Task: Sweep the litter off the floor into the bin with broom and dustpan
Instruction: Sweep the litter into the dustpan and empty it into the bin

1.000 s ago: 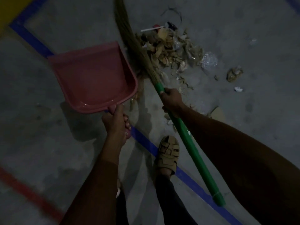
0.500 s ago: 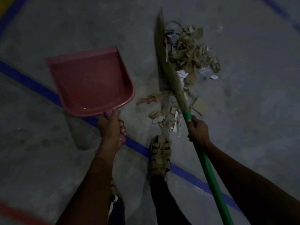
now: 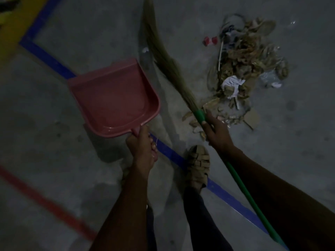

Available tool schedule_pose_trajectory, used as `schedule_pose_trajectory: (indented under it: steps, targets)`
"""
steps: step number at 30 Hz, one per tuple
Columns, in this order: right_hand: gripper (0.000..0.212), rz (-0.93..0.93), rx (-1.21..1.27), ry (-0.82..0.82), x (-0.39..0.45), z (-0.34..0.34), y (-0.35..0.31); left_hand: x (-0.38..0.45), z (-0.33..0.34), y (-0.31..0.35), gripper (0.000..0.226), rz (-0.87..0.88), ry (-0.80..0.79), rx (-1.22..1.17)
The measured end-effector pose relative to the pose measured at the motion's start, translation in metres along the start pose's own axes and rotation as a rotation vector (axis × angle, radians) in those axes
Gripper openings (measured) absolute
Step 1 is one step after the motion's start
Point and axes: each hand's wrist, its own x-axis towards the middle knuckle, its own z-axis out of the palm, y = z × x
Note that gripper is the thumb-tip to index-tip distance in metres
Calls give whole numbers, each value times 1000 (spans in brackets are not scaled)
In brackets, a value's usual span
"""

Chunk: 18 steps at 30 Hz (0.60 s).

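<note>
My left hand (image 3: 142, 145) grips the handle of a pink dustpan (image 3: 114, 98), held above the grey floor with nothing in its tray. My right hand (image 3: 216, 131) grips the green handle of a grass broom (image 3: 163, 57) just below the bristles. The bristles point up and left, to the left of the litter pile (image 3: 241, 69). That pile of brown scraps, crumpled white paper and clear plastic lies on the floor to the right of the broom. A few scraps (image 3: 192, 120) lie close to my right hand. No bin is in view.
A blue line (image 3: 49, 58) crosses the floor diagonally under the dustpan and past my sandalled foot (image 3: 198, 165). A red line (image 3: 45, 205) runs at the lower left, and a yellow band (image 3: 12, 29) sits at the top left corner. Two small red bits (image 3: 210, 40) lie left of the pile.
The broom's bristles have swung left, away from the pile. The dustpan has shifted right and nearer the broom. The view has turned, so the pile now sits at the upper right.
</note>
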Motion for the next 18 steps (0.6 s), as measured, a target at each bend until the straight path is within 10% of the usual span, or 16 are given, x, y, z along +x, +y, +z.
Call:
schedule_pose_trajectory:
  steps: [8,18]
  targets:
    - [45,44,-142,-264,54,56,-65,17,-46,-16,31,24,67,-6]
    - [38,345,-222,-23,13,4,20,19,-72,-39,32,-49,50,48]
